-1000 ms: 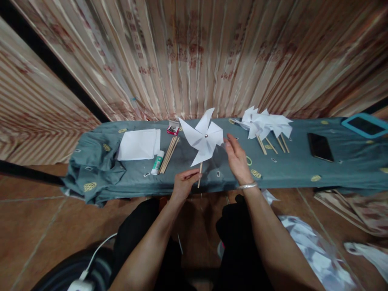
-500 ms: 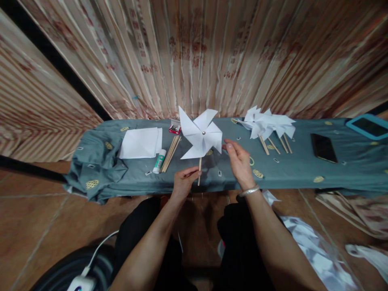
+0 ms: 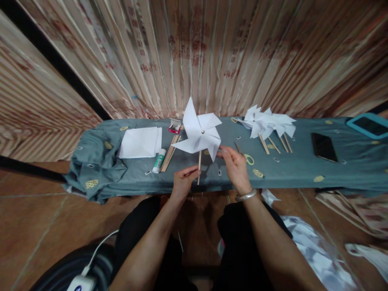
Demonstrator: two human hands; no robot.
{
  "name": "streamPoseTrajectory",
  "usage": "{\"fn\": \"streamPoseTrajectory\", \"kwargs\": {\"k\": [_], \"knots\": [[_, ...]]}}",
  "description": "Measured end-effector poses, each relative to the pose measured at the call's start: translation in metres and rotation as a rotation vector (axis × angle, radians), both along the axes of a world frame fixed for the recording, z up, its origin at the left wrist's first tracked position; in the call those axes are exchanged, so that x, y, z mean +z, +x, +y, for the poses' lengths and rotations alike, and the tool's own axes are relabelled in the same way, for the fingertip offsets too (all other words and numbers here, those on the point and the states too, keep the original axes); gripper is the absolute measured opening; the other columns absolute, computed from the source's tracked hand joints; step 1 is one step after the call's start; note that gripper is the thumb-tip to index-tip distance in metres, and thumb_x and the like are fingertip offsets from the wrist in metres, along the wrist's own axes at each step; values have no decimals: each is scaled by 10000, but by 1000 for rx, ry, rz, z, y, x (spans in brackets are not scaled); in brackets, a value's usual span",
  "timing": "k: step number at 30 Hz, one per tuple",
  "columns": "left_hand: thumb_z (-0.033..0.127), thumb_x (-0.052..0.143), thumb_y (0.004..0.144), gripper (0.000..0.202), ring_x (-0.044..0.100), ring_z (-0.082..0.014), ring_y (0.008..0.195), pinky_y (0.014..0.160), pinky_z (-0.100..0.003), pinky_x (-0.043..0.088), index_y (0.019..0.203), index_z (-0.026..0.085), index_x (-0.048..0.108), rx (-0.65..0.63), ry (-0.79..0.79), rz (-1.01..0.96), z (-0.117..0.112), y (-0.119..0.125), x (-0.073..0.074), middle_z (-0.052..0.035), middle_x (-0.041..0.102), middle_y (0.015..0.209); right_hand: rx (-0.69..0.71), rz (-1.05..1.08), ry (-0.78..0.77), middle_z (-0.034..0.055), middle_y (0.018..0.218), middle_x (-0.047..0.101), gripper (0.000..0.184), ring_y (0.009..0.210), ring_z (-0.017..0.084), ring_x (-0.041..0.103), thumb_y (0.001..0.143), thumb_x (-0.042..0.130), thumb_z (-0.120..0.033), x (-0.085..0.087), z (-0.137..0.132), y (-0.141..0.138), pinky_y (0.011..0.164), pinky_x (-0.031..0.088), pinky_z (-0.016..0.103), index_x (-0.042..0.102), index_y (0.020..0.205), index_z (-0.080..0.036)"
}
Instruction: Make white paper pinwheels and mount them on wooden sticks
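My left hand (image 3: 185,180) is closed, pinching the lower part of the wooden stick of a white paper pinwheel (image 3: 198,139). The pinwheel is held upright above the table's front, its blades fanned around a shiny pin at the centre. My right hand (image 3: 235,165), wearing a silver bangle, is beside the lower right blade. Its fingers are partly bent and apart, the tips at the blade's edge; whether they press on it I cannot tell. Behind that hand lie scissors (image 3: 249,159) with light green handles, partly covered by it.
Left on the cloth-covered table (image 3: 194,184) are white paper sheets (image 3: 139,142), a glue stick (image 3: 159,161), wooden sticks (image 3: 170,155) and a small red box (image 3: 174,126). Rightward lie several finished pinwheels (image 3: 268,123), a dark phone (image 3: 323,147) and a blue-framed tablet (image 3: 370,125).
The pinwheel's blades have turned clockwise. My right hand has moved slightly left and down along with the right blade, uncovering more of the scissors. My left hand stays on the stick.
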State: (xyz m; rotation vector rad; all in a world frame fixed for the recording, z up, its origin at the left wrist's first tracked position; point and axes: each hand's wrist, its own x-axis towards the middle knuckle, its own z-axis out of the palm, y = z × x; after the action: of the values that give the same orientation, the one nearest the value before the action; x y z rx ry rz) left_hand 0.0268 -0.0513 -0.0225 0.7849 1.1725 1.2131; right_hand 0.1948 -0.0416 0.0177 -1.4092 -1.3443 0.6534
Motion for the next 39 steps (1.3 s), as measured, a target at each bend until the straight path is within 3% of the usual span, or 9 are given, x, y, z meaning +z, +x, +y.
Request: {"fn": "streamPoseTrajectory", "kwargs": {"k": [12, 22, 31, 36, 39], "knots": [[351, 891, 460, 366, 668, -167, 670, 773, -328, 537, 765, 178, 787, -15, 15, -4, 0, 0, -2, -41, 757, 726, 74, -40, -15, 7, 592, 636, 474, 735, 206, 602, 927, 433, -562, 3, -7, -11, 697, 423, 294, 723, 737, -239], [337, 887, 457, 362, 663, -161, 674, 768, -311, 524, 769, 181, 791, -23, 12, -17, -1, 1, 0, -41, 765, 752, 155, -105, -14, 18, 693, 683, 478, 670, 177, 598, 962, 399, -516, 3, -11, -18, 661, 409, 287, 731, 763, -235], [346, 885, 430, 358, 666, -168, 672, 765, -321, 537, 732, 180, 787, 10, 21, -17, 0, 2, 0, -40, 764, 737, 186, -295, -4, 13, 700, 709, 447, 614, 159, 623, 975, 381, -462, 7, -15, -22, 624, 407, 260, 704, 791, -214], [319, 884, 407, 346, 657, -155, 635, 734, -307, 537, 711, 189, 784, 26, -20, -21, 1, 1, 1, -30, 756, 694, -21, -304, 33, 40, 754, 738, 495, 693, 200, 659, 971, 366, -498, 9, -10, 0, 686, 442, 297, 715, 755, -220], [322, 888, 400, 363, 664, -161, 640, 735, -315, 541, 717, 181, 783, 22, -32, -29, 1, 2, -1, -37, 757, 697, -219, -276, 84, 66, 845, 757, 480, 812, 229, 679, 971, 358, -503, 8, -5, 18, 764, 470, 338, 726, 898, -203]]}}
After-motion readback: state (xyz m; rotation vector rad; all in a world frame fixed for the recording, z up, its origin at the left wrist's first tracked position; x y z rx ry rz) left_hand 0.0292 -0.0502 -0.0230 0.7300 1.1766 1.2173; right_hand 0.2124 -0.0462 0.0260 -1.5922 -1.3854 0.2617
